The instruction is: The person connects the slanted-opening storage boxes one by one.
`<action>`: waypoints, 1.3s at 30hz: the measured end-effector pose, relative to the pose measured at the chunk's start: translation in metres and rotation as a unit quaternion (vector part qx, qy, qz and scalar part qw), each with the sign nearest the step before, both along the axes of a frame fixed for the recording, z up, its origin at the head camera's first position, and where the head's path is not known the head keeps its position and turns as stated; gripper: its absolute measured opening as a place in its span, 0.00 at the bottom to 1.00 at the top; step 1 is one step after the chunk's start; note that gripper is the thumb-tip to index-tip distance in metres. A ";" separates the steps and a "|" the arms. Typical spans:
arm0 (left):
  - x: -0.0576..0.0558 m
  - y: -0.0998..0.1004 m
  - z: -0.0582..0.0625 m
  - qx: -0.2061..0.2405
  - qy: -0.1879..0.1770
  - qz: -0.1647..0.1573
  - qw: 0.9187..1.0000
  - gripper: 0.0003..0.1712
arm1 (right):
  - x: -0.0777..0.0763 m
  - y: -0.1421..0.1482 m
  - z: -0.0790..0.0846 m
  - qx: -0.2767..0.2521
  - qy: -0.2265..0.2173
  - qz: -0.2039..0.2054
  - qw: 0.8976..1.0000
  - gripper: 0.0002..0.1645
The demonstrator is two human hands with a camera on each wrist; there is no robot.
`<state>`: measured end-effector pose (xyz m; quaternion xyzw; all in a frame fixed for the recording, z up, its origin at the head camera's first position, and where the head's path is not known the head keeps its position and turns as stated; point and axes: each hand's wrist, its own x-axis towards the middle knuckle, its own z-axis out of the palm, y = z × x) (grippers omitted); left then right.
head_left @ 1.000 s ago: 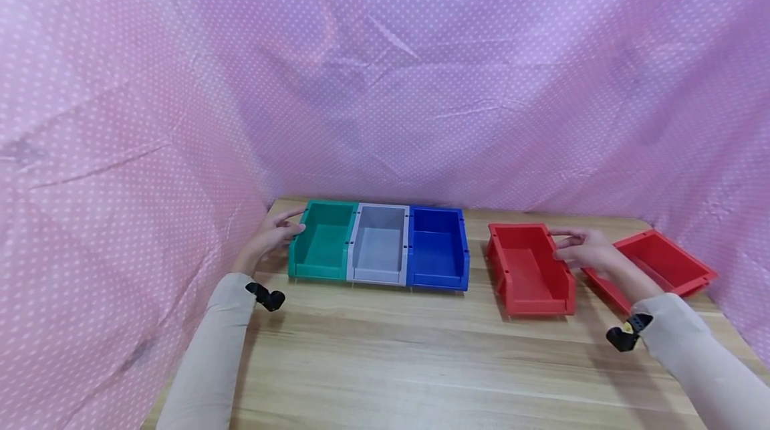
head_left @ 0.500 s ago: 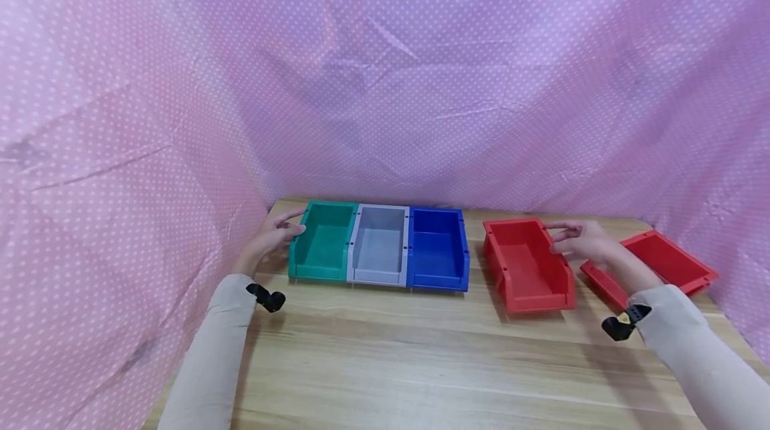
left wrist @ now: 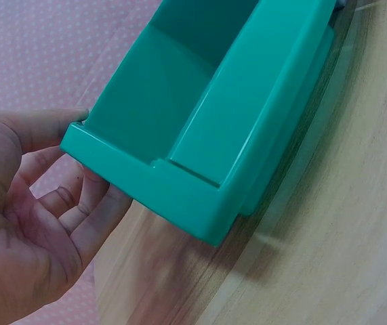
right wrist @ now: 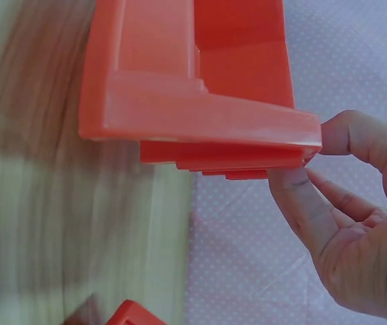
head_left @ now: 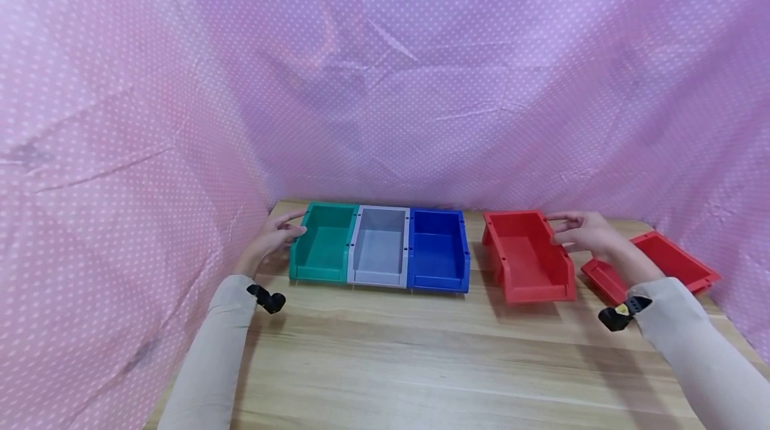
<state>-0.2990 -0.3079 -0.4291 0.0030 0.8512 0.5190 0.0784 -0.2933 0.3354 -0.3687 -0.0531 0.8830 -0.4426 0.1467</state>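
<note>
Fingers barely parted, our right hand [head_left: 586, 236] pinched the red hopper bin [head_left: 525, 261], three o'clock from the blue bin [head_left: 435, 253], and our left hand [head_left: 272, 236] the green bin [head_left: 326, 243]. Probably light, stiff plastic, both suited side-rim grips.

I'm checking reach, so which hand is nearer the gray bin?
Left. The left hand holds the green bin, just left of the gray bin; the right hand holds a red bin, right of the blue bin.
</note>
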 end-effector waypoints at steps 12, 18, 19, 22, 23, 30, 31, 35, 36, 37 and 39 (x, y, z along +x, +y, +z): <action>0.002 0.000 -0.001 0.000 -0.006 0.002 1.000 0.35 | -0.011 -0.016 0.012 -0.014 0.006 -0.006 1.000 0.40; 0.001 -0.002 -0.002 0.001 -0.001 0.001 1.000 0.35 | -0.014 -0.024 0.016 -0.063 0.006 -0.017 0.998 0.41; 0.001 -0.001 -0.002 0.004 -0.001 0.002 1.000 0.35 | -0.015 -0.025 0.016 -0.072 0.005 -0.019 0.997 0.41; 0.001 -0.001 -0.001 0.004 -0.001 0.001 1.000 0.35 | -0.016 -0.028 0.017 -0.099 0.000 -0.028 0.995 0.42; 0.000 -0.001 -0.001 0.007 -0.003 0.005 1.000 0.35 | -0.016 -0.029 0.017 -0.107 -0.002 -0.030 0.994 0.43; 0.000 -0.001 -0.003 0.008 0.002 -0.001 1.000 0.35 | -0.018 -0.032 0.013 -0.128 -0.004 -0.040 0.991 0.44; 0.000 -0.001 -0.003 0.007 0.003 -0.003 1.000 0.35 | -0.018 -0.032 0.013 -0.129 -0.004 -0.042 0.991 0.44; 0.000 -0.002 -0.003 0.002 0.005 0.000 1.000 0.35 | -0.020 -0.033 0.011 -0.123 -0.003 -0.047 0.991 0.42; -0.001 -0.002 -0.003 0.001 0.005 0.000 1.000 0.35 | -0.021 -0.033 0.010 -0.124 -0.004 -0.048 0.991 0.42; -0.001 -0.002 -0.003 0.001 0.005 0.000 1.000 0.35 | -0.021 -0.033 0.009 -0.123 -0.003 -0.048 0.991 0.42; -0.002 -0.003 -0.003 -0.002 0.002 0.003 1.000 0.35 | -0.021 -0.033 0.008 -0.127 -0.002 -0.047 0.991 0.43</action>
